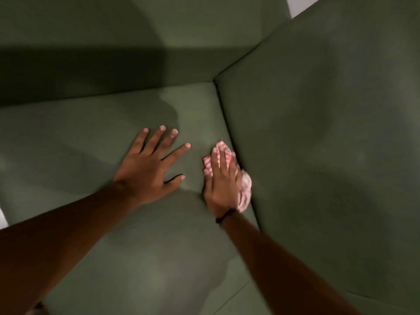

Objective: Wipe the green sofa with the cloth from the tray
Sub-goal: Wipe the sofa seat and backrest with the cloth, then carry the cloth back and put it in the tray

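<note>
The green sofa (318, 110) fills the view; its seat cushion (91, 137) serves as the reference surface. The left hand (150, 171) lies flat on the seat cushion, palm down, fingers spread and extended, holding nothing. The right hand (221, 185) lies just beside the left hand, on the side nearer the upright cushion (329, 144) that rises along the edge of the seat cushion. The two hands are apart, with a narrow strip of bare seat fabric between them. The right hand presses palm down on the cloth (244, 192), a red-and-white checked piece. The cloth sits on the seat cushion, at the seam where the seat meets the upright cushion. Parts of the cloth show past the fingertips and along the outer edge of the right hand; the remainder is hidden under the palm. The right hand and cloth are blurred. A dark band (225, 215) encircles the right wrist. Both forearms are bare. Shadows fall across the seat cushion behind the left hand.
</note>
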